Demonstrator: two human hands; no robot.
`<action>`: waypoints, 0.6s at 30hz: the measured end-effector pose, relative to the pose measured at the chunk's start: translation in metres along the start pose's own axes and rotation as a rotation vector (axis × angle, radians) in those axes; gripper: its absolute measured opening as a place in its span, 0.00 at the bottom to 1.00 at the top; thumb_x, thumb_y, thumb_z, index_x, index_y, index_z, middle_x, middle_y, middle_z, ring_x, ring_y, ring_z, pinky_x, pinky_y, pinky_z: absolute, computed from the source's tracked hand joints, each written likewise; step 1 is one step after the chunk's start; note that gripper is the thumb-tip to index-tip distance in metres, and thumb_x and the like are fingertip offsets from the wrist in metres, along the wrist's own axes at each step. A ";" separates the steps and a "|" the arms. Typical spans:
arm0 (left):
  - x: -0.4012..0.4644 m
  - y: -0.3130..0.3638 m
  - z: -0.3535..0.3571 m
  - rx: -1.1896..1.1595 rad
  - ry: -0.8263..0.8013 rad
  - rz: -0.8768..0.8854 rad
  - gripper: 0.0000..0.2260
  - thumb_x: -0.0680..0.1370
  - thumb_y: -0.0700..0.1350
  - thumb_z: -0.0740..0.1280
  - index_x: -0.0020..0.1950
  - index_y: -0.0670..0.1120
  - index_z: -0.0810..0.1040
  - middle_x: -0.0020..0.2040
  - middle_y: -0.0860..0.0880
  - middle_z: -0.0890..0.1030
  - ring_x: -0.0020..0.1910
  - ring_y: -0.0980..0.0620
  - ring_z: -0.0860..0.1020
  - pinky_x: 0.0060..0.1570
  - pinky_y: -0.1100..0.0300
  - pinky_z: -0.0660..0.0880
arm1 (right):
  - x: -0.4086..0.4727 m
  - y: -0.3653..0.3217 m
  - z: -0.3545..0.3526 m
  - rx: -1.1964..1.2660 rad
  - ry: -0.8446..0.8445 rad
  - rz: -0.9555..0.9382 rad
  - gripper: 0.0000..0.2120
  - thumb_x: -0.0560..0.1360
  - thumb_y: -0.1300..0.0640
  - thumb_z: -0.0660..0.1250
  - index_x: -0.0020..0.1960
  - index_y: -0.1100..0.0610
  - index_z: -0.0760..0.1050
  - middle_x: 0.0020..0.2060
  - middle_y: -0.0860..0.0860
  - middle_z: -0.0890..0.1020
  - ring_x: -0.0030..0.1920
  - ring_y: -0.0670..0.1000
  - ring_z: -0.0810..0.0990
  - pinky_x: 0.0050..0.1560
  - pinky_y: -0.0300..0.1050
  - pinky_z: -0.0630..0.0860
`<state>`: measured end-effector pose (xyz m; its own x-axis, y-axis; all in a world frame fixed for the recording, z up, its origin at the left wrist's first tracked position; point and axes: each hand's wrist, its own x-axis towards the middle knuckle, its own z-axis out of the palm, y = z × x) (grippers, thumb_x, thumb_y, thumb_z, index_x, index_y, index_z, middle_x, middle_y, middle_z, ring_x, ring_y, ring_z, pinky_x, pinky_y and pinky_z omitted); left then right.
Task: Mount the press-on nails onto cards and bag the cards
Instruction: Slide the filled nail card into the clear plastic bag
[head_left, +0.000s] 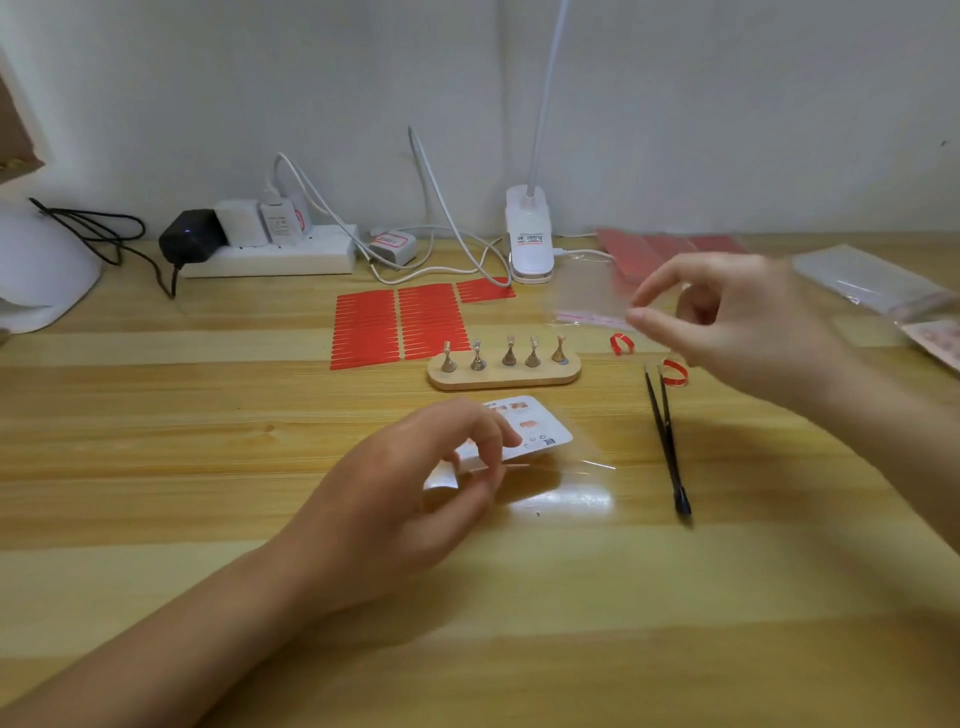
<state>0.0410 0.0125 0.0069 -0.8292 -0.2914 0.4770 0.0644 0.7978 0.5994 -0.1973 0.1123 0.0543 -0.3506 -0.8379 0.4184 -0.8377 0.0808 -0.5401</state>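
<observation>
Left hand (415, 499) grip pinching card (530, 431) inside clear bag (566, 483); right hand (727, 317) grip pinching second bag (587, 301) above bench (208, 441).

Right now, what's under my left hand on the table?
A white card with orange nails on it, inside a clear bag. The left hand pinches its near end, and its fingers cover that part of the card.

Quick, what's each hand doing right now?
Left hand: fingers grip the white printed card in its clear plastic sleeve.
Right hand: thumb and forefinger pinch a clear plastic bag with a red strip, lifted off the table.
</observation>
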 end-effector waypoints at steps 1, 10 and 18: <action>0.000 0.000 0.000 -0.012 0.013 -0.006 0.03 0.74 0.47 0.61 0.44 0.55 0.69 0.50 0.59 0.79 0.51 0.61 0.77 0.47 0.63 0.73 | -0.004 0.002 0.002 -0.074 -0.013 -0.045 0.04 0.73 0.58 0.69 0.43 0.50 0.77 0.23 0.45 0.75 0.27 0.41 0.73 0.30 0.30 0.66; 0.000 -0.002 0.002 -0.097 0.070 -0.025 0.02 0.74 0.46 0.60 0.43 0.52 0.68 0.47 0.57 0.81 0.49 0.59 0.79 0.47 0.62 0.74 | -0.045 0.001 0.026 -0.023 -0.350 -0.351 0.22 0.66 0.55 0.75 0.59 0.50 0.77 0.56 0.45 0.76 0.58 0.43 0.74 0.59 0.39 0.69; 0.000 -0.004 0.004 -0.113 0.040 -0.017 0.05 0.75 0.46 0.62 0.48 0.55 0.67 0.50 0.56 0.79 0.50 0.56 0.79 0.50 0.62 0.74 | -0.051 -0.001 0.041 0.027 -0.069 -0.521 0.09 0.72 0.54 0.67 0.42 0.58 0.83 0.41 0.48 0.83 0.41 0.47 0.81 0.40 0.48 0.75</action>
<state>0.0391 0.0115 0.0022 -0.8082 -0.3265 0.4900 0.1150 0.7286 0.6752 -0.1617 0.1331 0.0035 0.1389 -0.7967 0.5882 -0.8823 -0.3692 -0.2918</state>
